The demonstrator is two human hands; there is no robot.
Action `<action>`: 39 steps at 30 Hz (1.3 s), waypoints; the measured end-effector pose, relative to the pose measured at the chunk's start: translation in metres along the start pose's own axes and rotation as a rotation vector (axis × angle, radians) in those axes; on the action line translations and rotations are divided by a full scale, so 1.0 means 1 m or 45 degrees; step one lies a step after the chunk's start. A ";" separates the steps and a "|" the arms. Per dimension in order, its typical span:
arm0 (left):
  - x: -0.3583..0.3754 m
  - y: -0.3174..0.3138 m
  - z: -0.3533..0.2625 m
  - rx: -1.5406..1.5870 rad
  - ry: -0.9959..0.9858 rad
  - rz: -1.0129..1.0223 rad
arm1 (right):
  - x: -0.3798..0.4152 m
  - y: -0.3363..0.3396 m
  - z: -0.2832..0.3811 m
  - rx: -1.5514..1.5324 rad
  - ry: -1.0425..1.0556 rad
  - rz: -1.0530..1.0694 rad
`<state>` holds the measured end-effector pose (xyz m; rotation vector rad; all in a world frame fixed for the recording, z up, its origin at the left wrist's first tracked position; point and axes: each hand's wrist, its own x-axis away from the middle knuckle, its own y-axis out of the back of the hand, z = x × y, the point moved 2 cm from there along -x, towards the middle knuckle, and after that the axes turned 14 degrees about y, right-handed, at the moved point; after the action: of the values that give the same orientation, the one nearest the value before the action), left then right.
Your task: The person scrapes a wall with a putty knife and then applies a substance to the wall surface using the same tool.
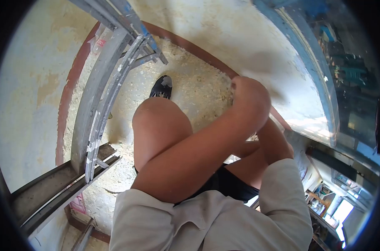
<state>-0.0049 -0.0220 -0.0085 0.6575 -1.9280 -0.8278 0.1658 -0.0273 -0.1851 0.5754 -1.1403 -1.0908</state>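
Note:
My left arm (pixel 198 150) reaches across my raised knee toward the low part of the wall (pixel 257 46). At its end my left hand (pixel 252 95) is bent and closed, close to the red-brown skirting band (pixel 211 60). Its fingers point away from me, and what they hold, if anything, is hidden. My right forearm (pixel 274 140) runs up behind the left wrist. My right hand and its fingers are covered by the left hand and arm.
A paint-spattered metal ladder (pixel 110 83) stands close on the left, by a long metal channel (pixel 52 186). My black shoe (pixel 162 87) rests on the rough, flaking floor (pixel 190 81). On the right is a blue window frame (pixel 311 50) with glass. Cluttered shelves (pixel 319 198) show lower right.

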 end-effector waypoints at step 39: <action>0.005 0.012 -0.003 -0.126 -0.067 0.144 | -0.108 -0.083 0.044 -0.006 -0.098 -0.769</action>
<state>-0.0061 -0.0189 0.0042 0.4670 -1.9392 -0.8702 0.0910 0.0433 -0.2844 0.9135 -1.0530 -1.6401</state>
